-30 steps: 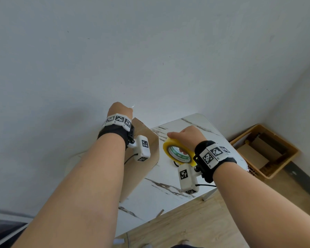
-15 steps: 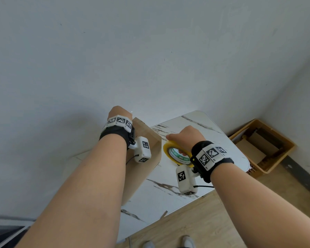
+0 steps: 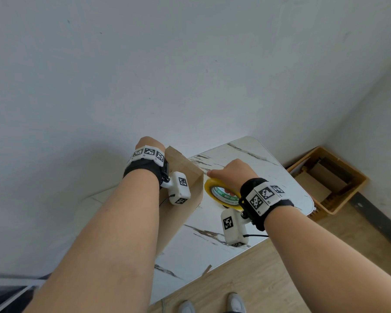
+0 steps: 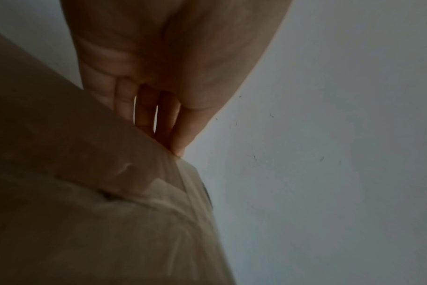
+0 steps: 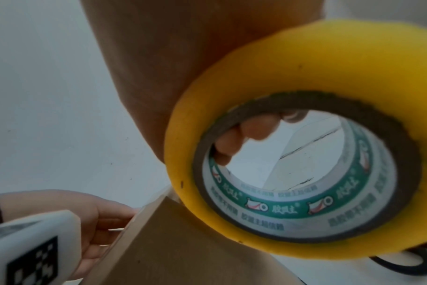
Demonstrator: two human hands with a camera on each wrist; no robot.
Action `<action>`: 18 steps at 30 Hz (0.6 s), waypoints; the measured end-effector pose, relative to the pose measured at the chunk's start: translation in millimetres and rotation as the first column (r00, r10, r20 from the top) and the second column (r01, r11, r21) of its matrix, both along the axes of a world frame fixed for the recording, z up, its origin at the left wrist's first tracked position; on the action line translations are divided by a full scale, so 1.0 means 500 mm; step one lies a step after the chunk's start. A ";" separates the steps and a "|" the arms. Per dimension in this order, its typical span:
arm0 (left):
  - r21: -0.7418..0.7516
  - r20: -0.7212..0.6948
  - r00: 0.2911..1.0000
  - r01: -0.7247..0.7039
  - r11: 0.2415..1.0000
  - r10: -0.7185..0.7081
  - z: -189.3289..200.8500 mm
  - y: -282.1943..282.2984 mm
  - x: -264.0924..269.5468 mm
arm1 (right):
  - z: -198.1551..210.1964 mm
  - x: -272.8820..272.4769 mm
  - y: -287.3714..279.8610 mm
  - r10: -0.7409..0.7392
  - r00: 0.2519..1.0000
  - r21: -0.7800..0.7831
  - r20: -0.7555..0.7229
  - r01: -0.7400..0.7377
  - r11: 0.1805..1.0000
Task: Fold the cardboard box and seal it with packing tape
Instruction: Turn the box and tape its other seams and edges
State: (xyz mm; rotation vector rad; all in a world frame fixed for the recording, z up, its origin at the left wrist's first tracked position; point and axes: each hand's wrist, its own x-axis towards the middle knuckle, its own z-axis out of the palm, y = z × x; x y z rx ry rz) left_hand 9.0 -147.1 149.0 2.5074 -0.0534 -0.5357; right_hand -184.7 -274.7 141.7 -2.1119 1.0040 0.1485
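Cardboard box (image 3: pixel 183 199) stands on marble table (image 3: pixel 269 168), near its left edge. Left hand (image 3: pixel 148 143) presses straight fingers (image 4: pixel 144 115) on box's far top edge. Right hand (image 3: pixel 233 175) grips yellow tape roll (image 3: pixel 221 195) beside box; core has green-white printed label, characters unreadable.

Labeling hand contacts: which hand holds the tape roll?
The right hand, fingers hooked through the yellow tape roll; the left hand rests on the cardboard box instead.

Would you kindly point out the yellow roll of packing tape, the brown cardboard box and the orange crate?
yellow roll of packing tape (image 5: pixel 268 77): right wrist view, outer band.
brown cardboard box (image 3: pixel 185 168): head view, side.
orange crate (image 3: pixel 339 206): head view, near wall.
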 end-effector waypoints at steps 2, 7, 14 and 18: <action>0.045 0.007 1.000 0.005 0.999 -0.006 -0.010 0.002 0.001 | -0.002 0.000 0.004 0.009 1.000 -0.003 -0.002 -0.009 1.000; 0.114 0.095 0.994 0.051 0.992 -0.062 0.009 0.000 -0.010 | -0.007 0.004 0.014 0.026 1.000 0.004 0.001 -0.026 1.000; 0.184 0.255 0.893 0.332 0.925 -0.371 0.064 -0.015 -0.052 | -0.010 0.001 0.018 0.052 0.999 -0.019 -0.015 -0.052 0.998; 0.305 0.129 0.864 0.431 0.849 -0.486 0.066 -0.031 -0.049 | -0.012 0.003 0.018 0.050 0.999 -0.014 -0.008 -0.050 0.999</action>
